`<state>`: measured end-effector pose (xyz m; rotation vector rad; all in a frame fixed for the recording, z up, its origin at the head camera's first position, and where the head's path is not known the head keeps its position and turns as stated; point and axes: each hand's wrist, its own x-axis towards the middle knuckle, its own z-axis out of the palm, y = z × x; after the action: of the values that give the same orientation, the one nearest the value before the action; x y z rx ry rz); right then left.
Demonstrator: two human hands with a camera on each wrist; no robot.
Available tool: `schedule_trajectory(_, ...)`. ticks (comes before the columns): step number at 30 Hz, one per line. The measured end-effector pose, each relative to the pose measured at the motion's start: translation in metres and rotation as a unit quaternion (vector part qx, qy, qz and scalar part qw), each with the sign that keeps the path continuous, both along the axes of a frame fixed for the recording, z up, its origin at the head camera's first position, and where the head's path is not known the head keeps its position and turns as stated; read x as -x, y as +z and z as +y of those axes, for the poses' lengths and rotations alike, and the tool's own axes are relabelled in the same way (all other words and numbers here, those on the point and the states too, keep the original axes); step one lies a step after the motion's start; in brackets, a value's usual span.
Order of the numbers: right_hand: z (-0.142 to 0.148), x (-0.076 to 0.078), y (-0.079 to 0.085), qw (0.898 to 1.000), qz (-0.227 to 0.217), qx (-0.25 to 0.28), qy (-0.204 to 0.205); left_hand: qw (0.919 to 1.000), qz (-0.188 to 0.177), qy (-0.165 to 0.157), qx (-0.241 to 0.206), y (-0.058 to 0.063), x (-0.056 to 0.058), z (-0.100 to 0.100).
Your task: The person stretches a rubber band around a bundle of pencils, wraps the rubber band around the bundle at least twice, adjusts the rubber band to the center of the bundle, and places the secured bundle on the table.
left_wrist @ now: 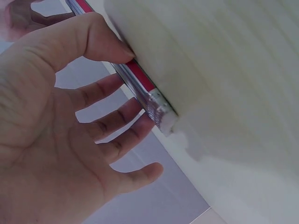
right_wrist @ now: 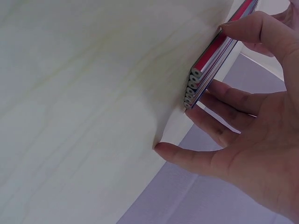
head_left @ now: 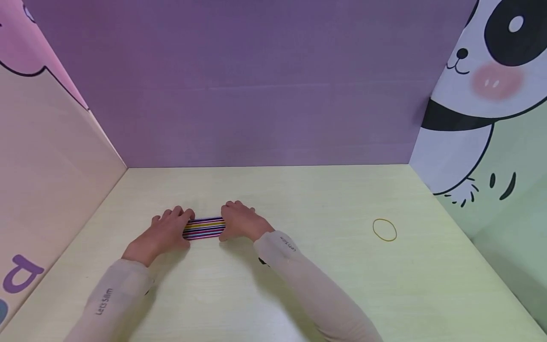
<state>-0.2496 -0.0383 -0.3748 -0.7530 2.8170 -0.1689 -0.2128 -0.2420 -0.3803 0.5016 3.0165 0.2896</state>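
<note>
A flat row of several striped pencils [head_left: 205,228] lies side by side on the pale table. My left hand [head_left: 165,232] holds the row at its left end, thumb on the near side and fingers along the far side. In the left wrist view, silver ferrules and eraser tips [left_wrist: 162,112] stick out past that thumb. At the other end my right hand [head_left: 241,222] grips the row likewise, thumb near and fingers far. Flat, unsharpened pencil ends [right_wrist: 191,87] show in the right wrist view, and the little finger reaches out apart from them.
A thin yellow rubber band [head_left: 384,230] lies on the table [head_left: 316,199] to the right. A purple wall [head_left: 265,95] closes off the back. Side panels with cartoon prints, one a panda [head_left: 495,85], stand left and right.
</note>
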Motion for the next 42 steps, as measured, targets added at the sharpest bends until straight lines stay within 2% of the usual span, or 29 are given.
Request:
schedule_trajectory(6,-0.002,0.0,-0.001,1.0,0.003,-0.002,-0.001,0.9999,-0.006,0.005,0.01,0.002,-0.001,0.003)
schedule_trajectory(22,-0.006,0.003,-0.002,1.0,0.012,-0.008,-0.005,0.9996,-0.014,-0.009,0.024,0.006,0.0,0.005)
schedule_trajectory(31,-0.008,0.0,0.002,1.0,0.002,-0.01,-0.006,0.9987,0.004,-0.03,0.041,0.001,0.001,0.006)
schedule_trajectory(35,-0.01,-0.001,0.001,1.0,0.013,-0.021,-0.005,0.9978,0.016,-0.039,0.051,0.001,0.001,0.009)
schedule_trajectory(42,-0.014,-0.003,-0.007,0.998,0.034,-0.043,-0.006,0.9966,0.052,-0.056,0.031,-0.007,-0.001,0.011)
